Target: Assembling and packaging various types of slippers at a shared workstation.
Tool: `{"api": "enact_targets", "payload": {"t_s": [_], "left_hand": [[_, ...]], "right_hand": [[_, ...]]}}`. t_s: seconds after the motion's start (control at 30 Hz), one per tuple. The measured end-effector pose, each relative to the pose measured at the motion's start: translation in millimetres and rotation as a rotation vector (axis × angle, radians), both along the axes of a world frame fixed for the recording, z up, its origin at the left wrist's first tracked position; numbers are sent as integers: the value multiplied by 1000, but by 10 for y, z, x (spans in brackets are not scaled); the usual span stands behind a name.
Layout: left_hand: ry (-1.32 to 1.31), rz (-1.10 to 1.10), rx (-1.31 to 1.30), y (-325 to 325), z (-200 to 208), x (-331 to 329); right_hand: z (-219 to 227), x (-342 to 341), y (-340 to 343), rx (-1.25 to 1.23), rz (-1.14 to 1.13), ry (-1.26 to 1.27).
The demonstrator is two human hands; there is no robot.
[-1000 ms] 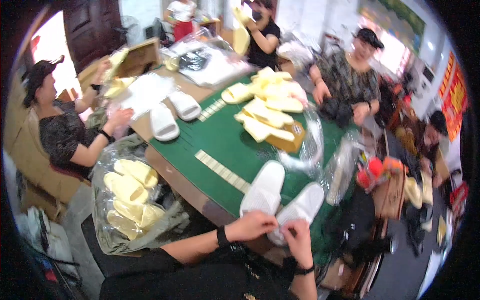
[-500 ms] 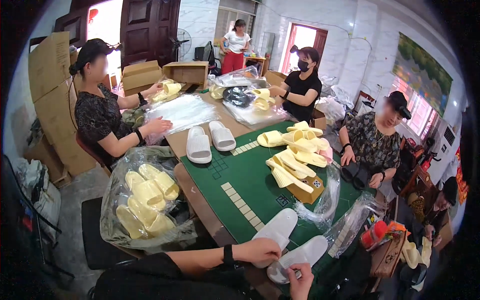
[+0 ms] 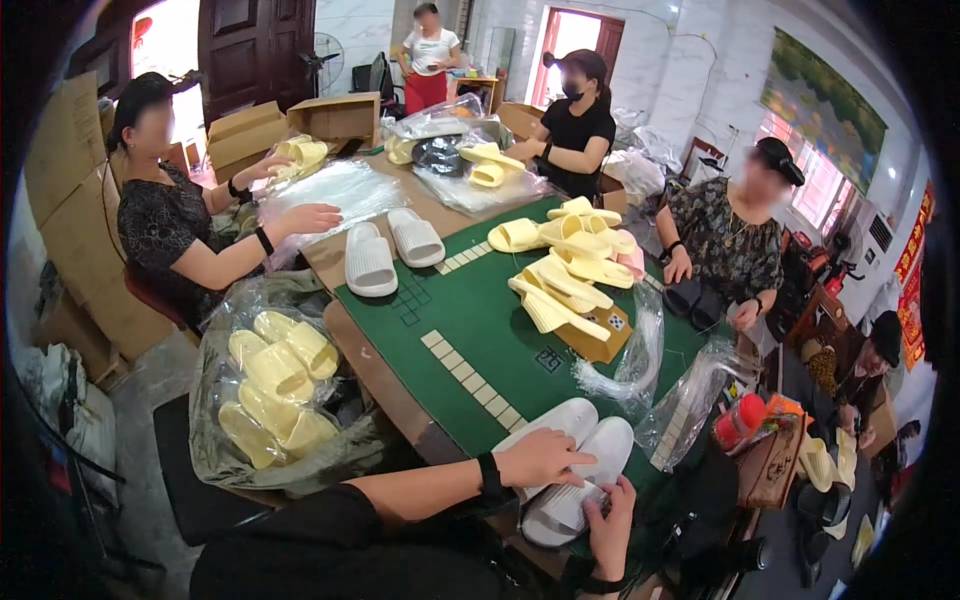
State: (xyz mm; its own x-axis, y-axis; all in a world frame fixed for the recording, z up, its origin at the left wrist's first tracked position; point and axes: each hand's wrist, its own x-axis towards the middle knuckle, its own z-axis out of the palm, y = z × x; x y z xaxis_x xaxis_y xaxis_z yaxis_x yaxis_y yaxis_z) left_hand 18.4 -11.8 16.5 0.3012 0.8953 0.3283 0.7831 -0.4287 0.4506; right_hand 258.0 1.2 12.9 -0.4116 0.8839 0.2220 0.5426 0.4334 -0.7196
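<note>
Two white slide slippers lie side by side at the table's near edge, toes toward me: the left slipper (image 3: pixel 562 417) and the right slipper (image 3: pixel 612 440). My left hand (image 3: pixel 540 458) reaches across them with its fingers stretched out, over the left slipper and touching the right one. At the right slipper's ribbed strap is my right hand (image 3: pixel 612 525), its thumb and fingers closed around the strap's outer side. Part of the left slipper's strap is hidden under my left hand.
Yellow slippers (image 3: pixel 560 285) are heaped on the green mat (image 3: pixel 420 310); grey-white slippers (image 3: pixel 372 262) stand farther left. Bundled clear strands (image 3: pixel 640 350) lie right of the heap. A bag of yellow slippers (image 3: pixel 280 390) sits at left. Several people work around the table.
The two white slippers have come closer together. My left hand has opened out across them, and my right hand has moved up to the right slipper's side. The whole view has shifted slightly.
</note>
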Motion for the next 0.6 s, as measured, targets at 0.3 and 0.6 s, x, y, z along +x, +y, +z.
{"api": "enact_targets", "payload": {"t_s": [0.3, 0.6], "left_hand": [[-35, -27, 164, -150, -67, -114], [93, 440, 381, -126, 804, -1747]], "right_hand": [[165, -125, -55, 6, 82, 6], [369, 153, -327, -185, 31, 131]]}}
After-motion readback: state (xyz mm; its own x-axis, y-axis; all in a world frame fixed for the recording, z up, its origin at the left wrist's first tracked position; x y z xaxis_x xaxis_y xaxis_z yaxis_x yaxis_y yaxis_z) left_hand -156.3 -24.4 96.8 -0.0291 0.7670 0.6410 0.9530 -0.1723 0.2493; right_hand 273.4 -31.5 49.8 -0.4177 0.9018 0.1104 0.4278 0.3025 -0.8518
